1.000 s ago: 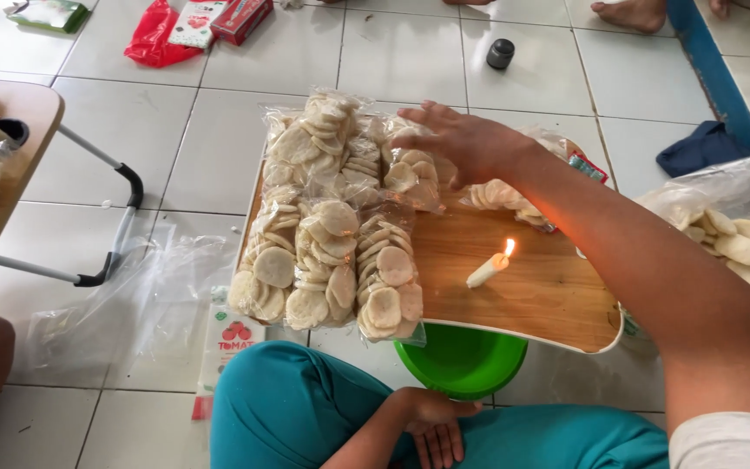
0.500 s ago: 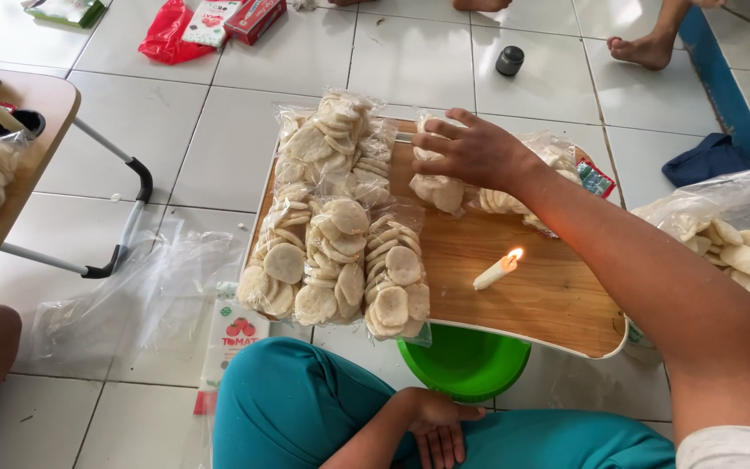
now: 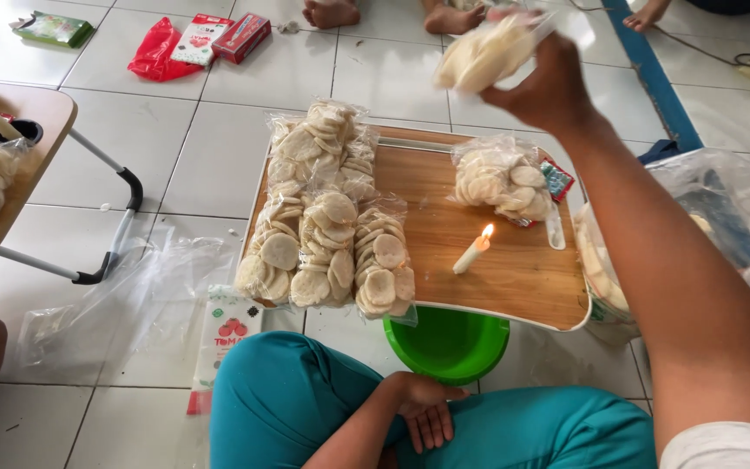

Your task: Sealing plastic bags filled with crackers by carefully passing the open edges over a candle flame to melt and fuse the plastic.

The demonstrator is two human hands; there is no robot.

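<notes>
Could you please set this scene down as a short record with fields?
Right hand: raised above the board, grip closed on a bag of round crackers
Left hand: resting on the lap, holding nothing
Wooden board: carries a lit candle, rows of packed cracker bags, one loose bag
Green bowl: on the floor under the board's near edge

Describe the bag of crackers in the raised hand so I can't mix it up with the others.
Start at the wooden tray table with the lit candle. Above its far edge, the right hand holds up a clear bag of crackers. It is the only bag off the table.
</notes>
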